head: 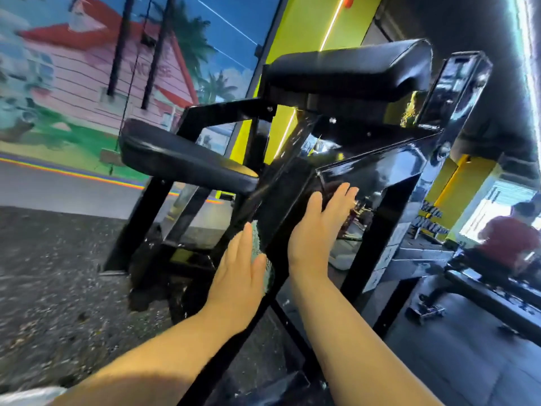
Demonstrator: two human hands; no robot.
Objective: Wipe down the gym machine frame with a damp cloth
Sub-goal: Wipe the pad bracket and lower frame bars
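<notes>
So, frame: glossy black steel gym machine frame (pixel 366 177), centre of picture; the wipe looks under way, legs and upper bars probably left.
Right hand (pixel 316 230): flat, fingers straight, resting on the frame.
Left hand (pixel 237 276): flat, pressing the cloth onto the slanted beam.
Cloth: pale textured cloth (pixel 258 244), under the left palm, lower centre.

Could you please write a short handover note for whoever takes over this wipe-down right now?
Left hand: flat, fingers straight, pressing the cloth against the slanted beam of the frame.
Right hand: flat on the frame's glossy side panel, holding nothing.
Done: the picture does not show which parts are already wiped.
Left: probably the rest of the beam, the legs and the brackets under the seat pad.
</notes>
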